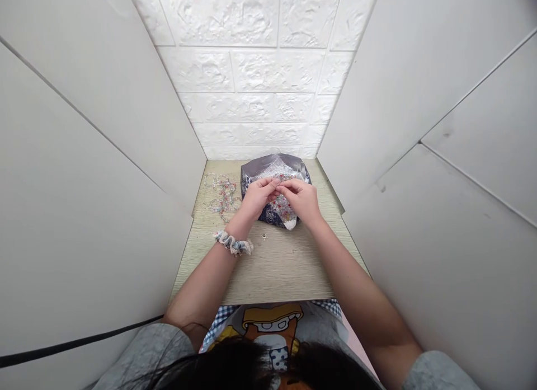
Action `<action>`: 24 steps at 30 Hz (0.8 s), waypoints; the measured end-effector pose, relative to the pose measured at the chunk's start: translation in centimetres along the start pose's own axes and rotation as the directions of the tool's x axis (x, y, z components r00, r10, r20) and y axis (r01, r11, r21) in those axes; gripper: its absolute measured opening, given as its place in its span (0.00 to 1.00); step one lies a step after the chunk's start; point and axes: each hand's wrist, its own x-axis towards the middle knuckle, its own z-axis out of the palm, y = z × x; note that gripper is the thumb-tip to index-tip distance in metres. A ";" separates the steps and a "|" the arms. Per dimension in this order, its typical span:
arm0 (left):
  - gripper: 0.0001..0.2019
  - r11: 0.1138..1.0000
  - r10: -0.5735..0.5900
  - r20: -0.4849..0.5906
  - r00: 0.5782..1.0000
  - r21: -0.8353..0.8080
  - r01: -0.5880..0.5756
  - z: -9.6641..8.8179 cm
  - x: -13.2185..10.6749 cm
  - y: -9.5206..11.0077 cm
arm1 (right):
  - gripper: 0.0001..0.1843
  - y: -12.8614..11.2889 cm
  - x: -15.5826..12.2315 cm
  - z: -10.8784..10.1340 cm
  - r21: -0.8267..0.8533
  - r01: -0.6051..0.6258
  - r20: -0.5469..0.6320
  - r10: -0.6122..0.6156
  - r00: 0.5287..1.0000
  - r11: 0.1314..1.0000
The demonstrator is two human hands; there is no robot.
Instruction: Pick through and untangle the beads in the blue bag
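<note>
Beading at the desk point(268, 267): left hand point(257, 197) and right hand point(302, 200) pinch small beads together over an open bag point(272, 169). A finished bead string point(222, 194) lies left; more beads remain bagged.

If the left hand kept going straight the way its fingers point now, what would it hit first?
Most likely the right hand's fingertips, which it already meets over the bag of beads. The left hand points up and rightward; depth is hard to judge.
</note>
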 end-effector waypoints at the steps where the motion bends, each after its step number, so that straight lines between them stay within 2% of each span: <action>1: 0.10 1.000 -0.006 0.002 1.000 0.000 0.006 0.0 0.0 0.0 | 0.08 0.0 0.0 0.1 0.022 -0.032 -0.002 0.032 0.999 0.999; 6: 0.09 0.998 -0.054 0.065 0.996 -0.026 0.055 -0.3 -0.1 0.0 | 0.11 0.3 0.1 0.1 0.208 -0.172 0.056 0.164 0.985 0.963; 9: 0.09 0.995 -0.089 0.078 0.993 -0.028 0.092 -0.6 -0.1 -0.1 | 0.11 0.5 0.3 0.0 0.223 -0.208 0.092 0.192 0.977 0.952; 16: 0.08 0.994 -0.106 0.013 0.994 -0.027 0.107 -0.6 0.4 -0.7 | 0.08 0.5 0.2 0.1 0.050 -0.097 0.055 0.094 0.994 0.994; 18: 0.08 0.996 -0.070 -0.034 0.997 0.058 0.071 -0.4 0.4 -0.8 | 0.07 0.5 0.1 0.1 -0.031 -0.040 0.048 0.042 0.998 0.999; 20: 0.10 0.964 0.057 -0.117 0.992 0.263 -0.024 -0.2 0.4 -0.8 | 0.07 0.5 0.2 0.1 -0.090 -0.011 0.038 0.015 0.999 0.996; 22: 0.12 0.852 0.228 -0.165 0.959 0.511 -0.115 -0.1 0.3 -0.7 | 0.08 0.5 0.2 0.0 -0.120 -0.015 0.030 0.019 0.999 0.993; 24: 0.14 0.737 0.317 -0.156 0.935 0.661 -0.140 -0.1 0.3 -0.7 | 0.08 0.6 0.3 -0.1 -0.135 -0.024 0.027 0.028 0.999 0.991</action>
